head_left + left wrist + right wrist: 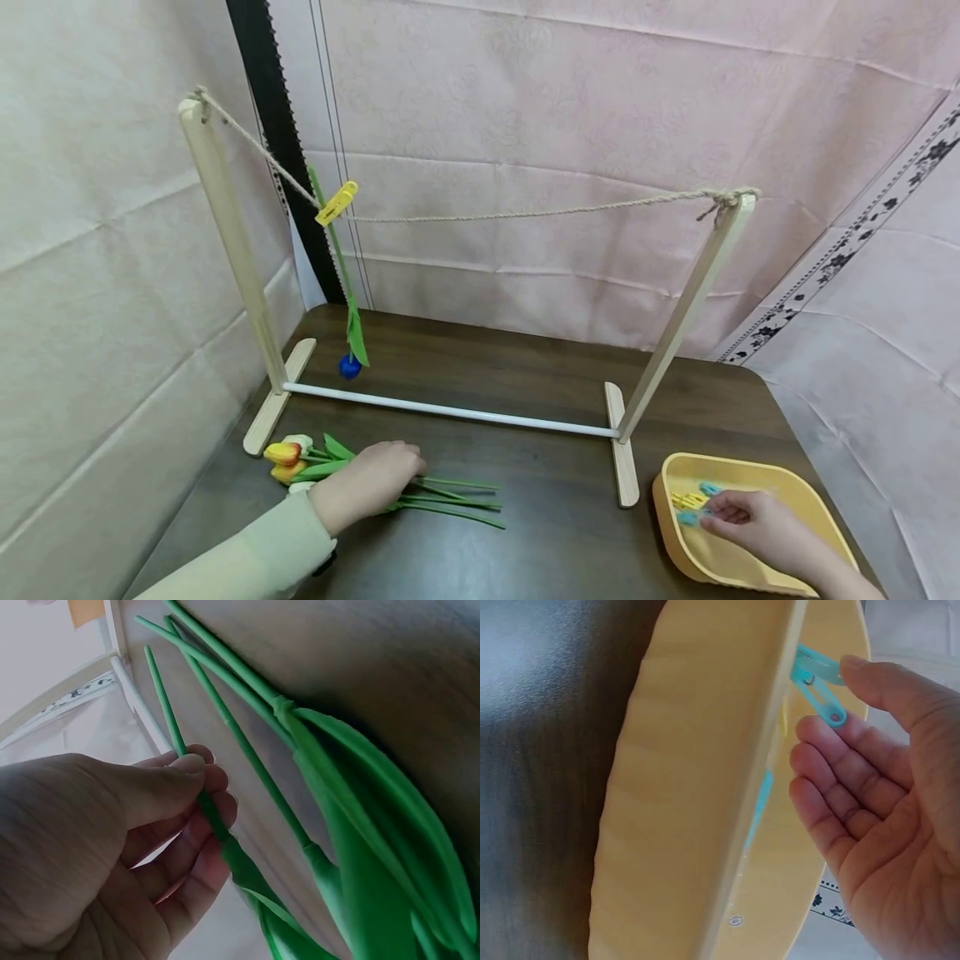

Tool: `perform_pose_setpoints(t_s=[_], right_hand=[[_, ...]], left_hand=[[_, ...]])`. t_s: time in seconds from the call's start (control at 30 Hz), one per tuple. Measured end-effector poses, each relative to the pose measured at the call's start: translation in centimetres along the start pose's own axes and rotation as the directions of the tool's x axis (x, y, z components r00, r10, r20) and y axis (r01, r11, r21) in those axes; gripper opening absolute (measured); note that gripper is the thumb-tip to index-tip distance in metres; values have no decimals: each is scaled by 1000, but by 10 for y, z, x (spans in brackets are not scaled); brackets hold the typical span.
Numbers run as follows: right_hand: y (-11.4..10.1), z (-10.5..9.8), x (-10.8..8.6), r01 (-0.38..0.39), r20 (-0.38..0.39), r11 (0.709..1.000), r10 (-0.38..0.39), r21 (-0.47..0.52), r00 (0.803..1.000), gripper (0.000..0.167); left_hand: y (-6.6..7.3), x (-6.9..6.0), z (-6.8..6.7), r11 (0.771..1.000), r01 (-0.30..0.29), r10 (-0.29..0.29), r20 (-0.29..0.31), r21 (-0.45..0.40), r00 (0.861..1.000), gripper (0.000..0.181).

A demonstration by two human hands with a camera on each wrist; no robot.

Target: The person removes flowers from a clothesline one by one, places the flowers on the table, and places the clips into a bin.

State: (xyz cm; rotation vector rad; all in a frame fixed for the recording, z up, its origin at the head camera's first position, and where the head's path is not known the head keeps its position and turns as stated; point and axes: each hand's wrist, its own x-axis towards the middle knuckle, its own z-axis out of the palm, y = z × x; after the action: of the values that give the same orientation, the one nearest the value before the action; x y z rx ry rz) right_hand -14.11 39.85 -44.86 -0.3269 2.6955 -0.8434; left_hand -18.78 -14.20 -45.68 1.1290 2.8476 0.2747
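Observation:
Artificial tulips with yellow-orange heads (283, 453), white heads and long green stems lie on the table. Over them, my left hand (371, 485) pinches one green stem (163, 697) between thumb and fingers; the other stems lie beside it in the left wrist view. At the right, my right hand (761, 523) is at a yellow basket (772, 463), holding a light-blue clothespin (826, 669) by its ends between thumb and index finger. More clothespins, yellow (687, 501) and blue, lie inside. A blue-headed flower (349, 367) hangs upside down from the rope, held by a yellow clothespin (337, 203).
A twine rope (525, 214) runs between two wooden posts (232, 242) on flat feet. A white rod (450, 410) joins the posts low above the dark wooden table (525, 500). Pale cloth (525, 108) covers the walls behind and at the sides.

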Motion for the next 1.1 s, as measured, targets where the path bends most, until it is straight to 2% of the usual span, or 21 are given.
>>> perform_pose_setpoints(t_s=[0.27,0.43,0.67,0.93,1.1], right_hand=[[13,7,0,56,33,997,-55,-50,998,22],[17,9,1,71,15,993,-70,-99,997,25],[17,9,2,35,11,989,-34,-141,999,30],[15,11,2,41,-14,982,-45,-184,999,29],[13,10,1,-4,10,986,6,-168,1000,33]], left_hand=[[-1,-5,5,1000,7,-7,31,-4,1000,29],[-2,-6,7,1000,-2,2,8,7,1000,31],[-4,-6,7,999,-31,31,-11,27,999,29],[-4,-6,8,1000,-27,27,7,16,1000,30],[-4,-5,9,999,-24,23,17,26,1000,30]])
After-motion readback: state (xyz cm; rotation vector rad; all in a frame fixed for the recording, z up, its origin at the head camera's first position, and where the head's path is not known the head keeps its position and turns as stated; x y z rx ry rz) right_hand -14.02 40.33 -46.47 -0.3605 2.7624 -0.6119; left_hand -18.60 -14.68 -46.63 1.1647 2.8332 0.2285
